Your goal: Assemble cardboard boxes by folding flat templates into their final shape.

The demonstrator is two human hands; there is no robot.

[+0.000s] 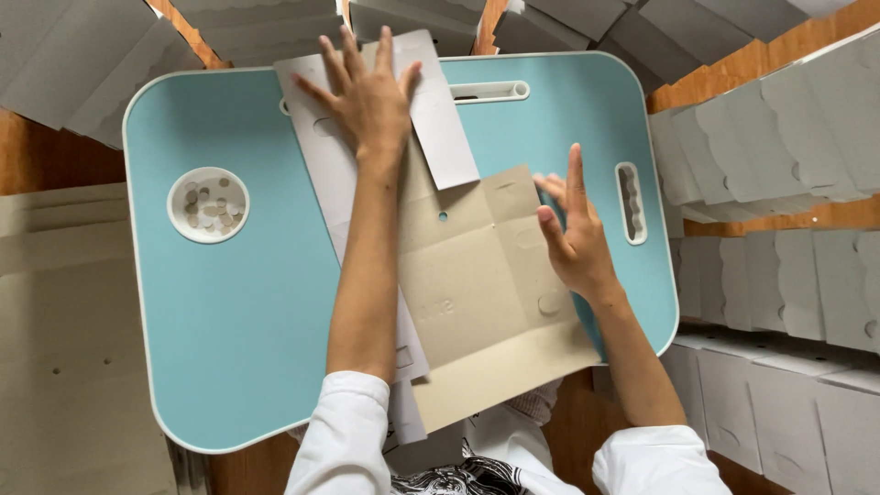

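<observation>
A flat die-cut cardboard sheet [477,275], grey-brown on its upper face with creases and small holes, lies across a light blue lap table [238,312]. My left hand [367,92] is spread flat, fingers apart, pressing the sheet's white far flap [440,119] at the far edge of the table. At the sheet's right edge is my right hand [573,234], fingers extended, touching a folded panel there. Neither hand grips anything.
A round white cup recess [208,204] in the table's left side holds several small cardboard discs. Stacks of grey folded cardboard pieces [779,183] lie on the right and along the top. Flat brown sheets [64,321] lie on the left.
</observation>
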